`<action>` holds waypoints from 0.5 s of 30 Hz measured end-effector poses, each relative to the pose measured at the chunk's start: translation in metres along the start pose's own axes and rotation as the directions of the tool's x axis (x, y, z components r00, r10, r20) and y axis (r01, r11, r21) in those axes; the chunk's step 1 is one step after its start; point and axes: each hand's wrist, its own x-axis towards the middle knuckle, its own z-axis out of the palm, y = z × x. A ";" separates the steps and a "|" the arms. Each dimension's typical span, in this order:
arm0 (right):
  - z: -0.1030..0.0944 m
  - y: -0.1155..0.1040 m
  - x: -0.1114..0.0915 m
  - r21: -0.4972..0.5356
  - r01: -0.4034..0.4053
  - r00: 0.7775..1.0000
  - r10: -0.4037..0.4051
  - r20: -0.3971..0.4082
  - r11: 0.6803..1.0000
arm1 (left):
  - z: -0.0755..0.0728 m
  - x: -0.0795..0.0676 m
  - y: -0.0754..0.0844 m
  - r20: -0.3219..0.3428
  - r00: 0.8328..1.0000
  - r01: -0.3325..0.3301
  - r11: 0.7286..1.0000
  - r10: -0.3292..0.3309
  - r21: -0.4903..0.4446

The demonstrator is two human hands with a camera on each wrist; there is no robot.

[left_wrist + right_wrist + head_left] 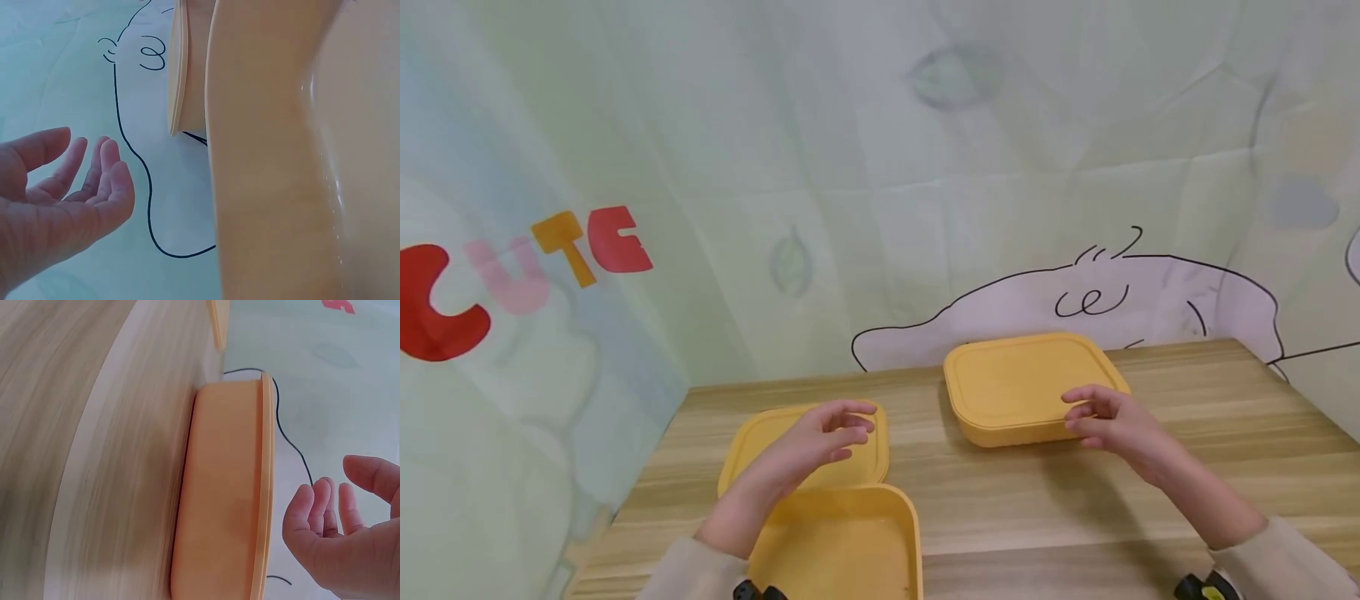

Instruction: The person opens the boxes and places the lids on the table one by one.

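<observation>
My left hand (pixel 820 437), fingers loosely curved, hangs above a yellow lid (pixel 756 442) and holds nothing. In front of that lid stands an open yellow rectangular box (pixel 842 542), its inside bare where it shows; my left forearm crosses its left side. A second yellow box (pixel 1007 383), closed with its lid, sits at the back of the table. Over its right front corner is my right hand (pixel 1108 421), with relaxed, bent fingers and nothing in them. A gap shows between the right hand (pixel 344 531) and the closed box (pixel 219 494) in the right wrist view.
The wood-grain table (pixel 985 508) ends at the back against a printed cloth backdrop (pixel 865 167) with a cartoon outline. Another stretch of cloth with coloured letters (pixel 613 240) runs along the left side.
</observation>
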 end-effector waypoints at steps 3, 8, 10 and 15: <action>-0.006 0.004 -0.001 0.004 0.006 1.000 -0.006 -0.003 1.000 | 0.002 0.004 -0.001 0.017 1.000 -0.014 1.000 0.014 -0.008; -0.017 0.009 -0.004 -0.005 0.009 1.000 -0.009 -0.009 1.000 | 0.007 0.010 -0.002 0.022 0.999 -0.023 0.999 0.024 -0.024; -0.021 0.011 -0.005 -0.007 0.008 1.000 -0.008 -0.014 1.000 | 0.010 0.012 -0.003 0.012 1.000 -0.020 0.999 0.020 -0.033; -0.029 0.011 -0.007 0.005 0.001 0.999 0.000 -0.033 1.000 | 0.015 0.017 -0.003 -0.003 1.000 -0.008 0.999 0.008 -0.050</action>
